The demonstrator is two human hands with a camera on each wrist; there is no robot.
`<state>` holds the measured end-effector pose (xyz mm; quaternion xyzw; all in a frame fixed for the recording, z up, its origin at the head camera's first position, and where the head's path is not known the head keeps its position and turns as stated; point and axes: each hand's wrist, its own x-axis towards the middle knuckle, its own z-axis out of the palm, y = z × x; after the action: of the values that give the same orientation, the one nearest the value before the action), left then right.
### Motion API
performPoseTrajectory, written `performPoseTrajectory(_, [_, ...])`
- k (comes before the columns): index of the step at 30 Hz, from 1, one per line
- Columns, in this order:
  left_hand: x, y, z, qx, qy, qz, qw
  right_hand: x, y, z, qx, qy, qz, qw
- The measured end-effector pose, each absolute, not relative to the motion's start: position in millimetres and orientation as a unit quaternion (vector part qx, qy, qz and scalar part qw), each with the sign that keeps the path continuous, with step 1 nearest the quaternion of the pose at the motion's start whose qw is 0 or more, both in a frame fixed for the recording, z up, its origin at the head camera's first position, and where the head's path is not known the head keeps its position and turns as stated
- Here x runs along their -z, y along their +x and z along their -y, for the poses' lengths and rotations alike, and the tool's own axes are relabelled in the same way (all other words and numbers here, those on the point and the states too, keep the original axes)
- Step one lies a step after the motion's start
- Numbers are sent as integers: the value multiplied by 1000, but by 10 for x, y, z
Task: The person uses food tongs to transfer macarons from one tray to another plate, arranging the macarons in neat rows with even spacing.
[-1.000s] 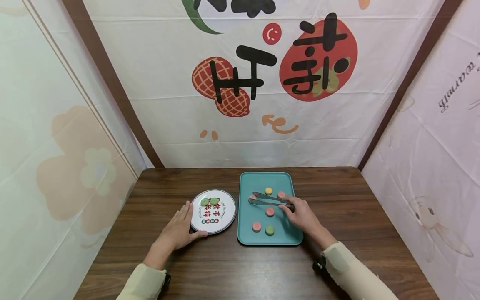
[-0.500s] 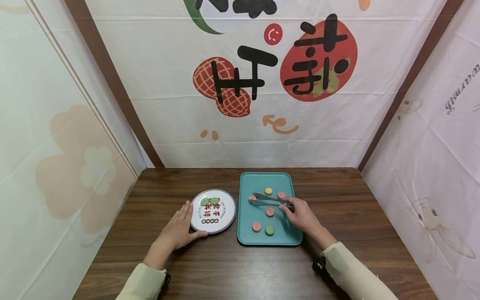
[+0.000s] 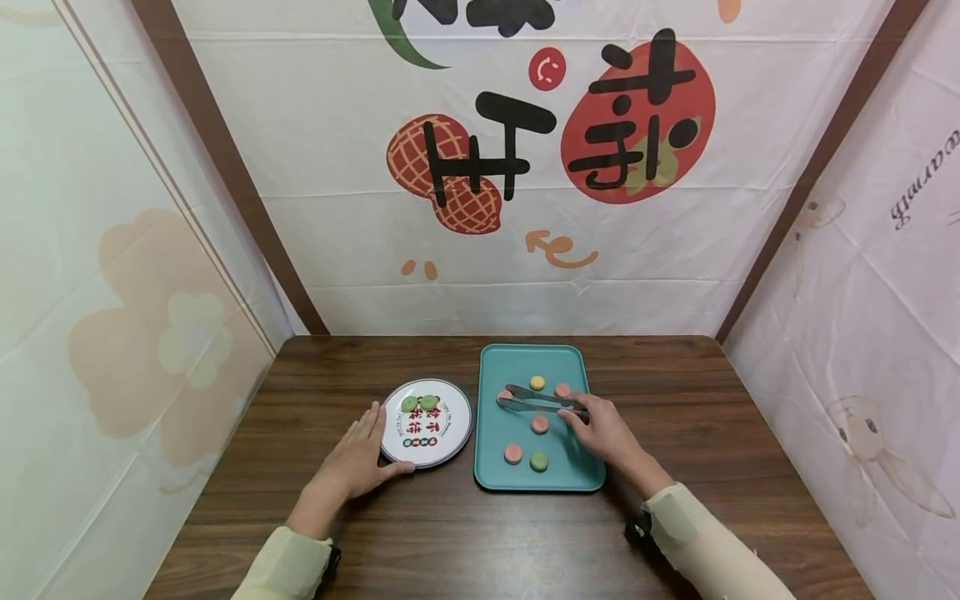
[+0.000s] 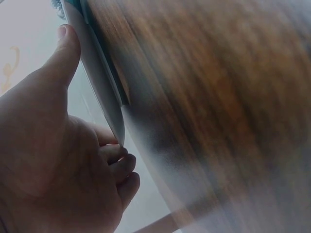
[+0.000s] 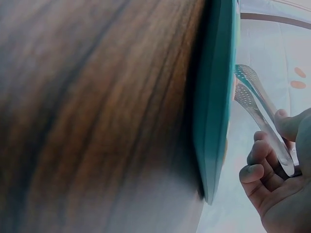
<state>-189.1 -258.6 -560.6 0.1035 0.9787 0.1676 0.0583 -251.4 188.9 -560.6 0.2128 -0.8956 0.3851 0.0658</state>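
Observation:
In the head view my left hand [image 3: 356,461] rests against the left and near rim of a white plate [image 3: 447,438], its fingers and thumb spread. Two green macarons [image 3: 418,403] lie on the plate. My right hand [image 3: 603,431] holds metal tongs [image 5: 265,112] over the teal tray [image 3: 491,463]. The tongs' tips are spread on either side of a pink macaron [image 3: 506,395] at the tray's left; whether they touch it I cannot tell. Also on the tray are a yellow macaron [image 3: 537,382], a green macaron [image 3: 539,461] and several pink macarons [image 3: 513,453].
Plate and tray stand side by side on a brown wooden table [image 3: 465,542], with a narrow gap between them. A printed white cloth [image 3: 352,250] hangs behind the table, and more cloth hangs at both sides.
Both hands, the plate and the macarons stay where they were. The tongs' lower arm has shifted very slightly near the pink macaron.

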Motion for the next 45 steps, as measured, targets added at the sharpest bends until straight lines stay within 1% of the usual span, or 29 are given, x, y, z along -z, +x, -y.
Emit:
performPoseTrajectory(21, [5565, -1852, 2575, -166, 99, -979, 63, 5594, -2506, -1840, -374, 196, 905, 48])
performPoseTrajectory(35, [5554, -1839, 2563, -166, 103, -979, 60, 5570, -2511, -1834, -372, 212, 902, 48])
performPoseTrajectory(45, [5555, -1845, 2575, -165, 106, -979, 59, 5569, -2529, -1816, -374, 223, 898, 60])
